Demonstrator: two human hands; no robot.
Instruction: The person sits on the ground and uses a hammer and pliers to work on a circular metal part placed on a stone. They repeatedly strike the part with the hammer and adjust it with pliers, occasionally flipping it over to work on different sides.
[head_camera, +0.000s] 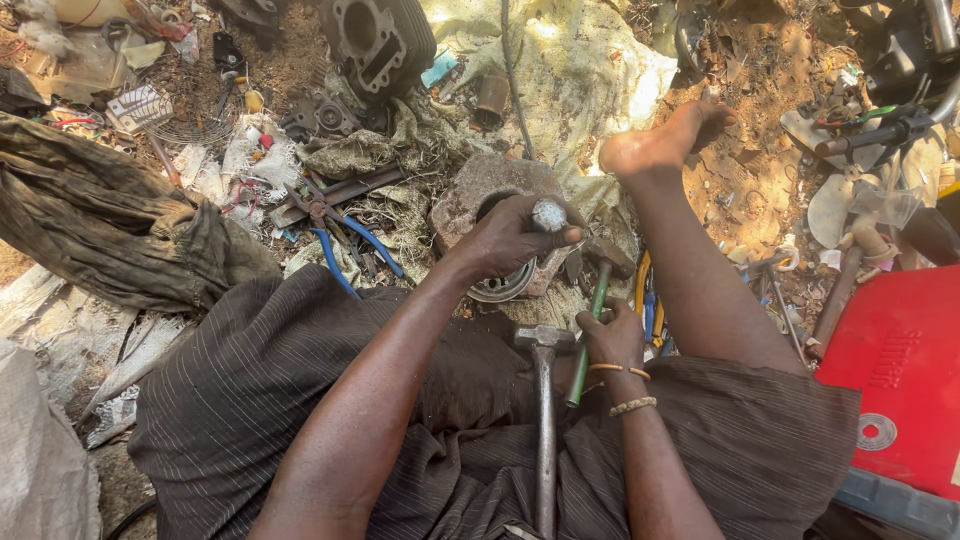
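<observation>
Head view: scrap and tools crowd the ground, leaving little free room around the stone block (480, 190). The left hand (515, 240) closes its fingers around a round metal part (548, 215) atop the block; the right hand (612, 335) grips a green-handled hammer (590, 330) just beside it.
</observation>
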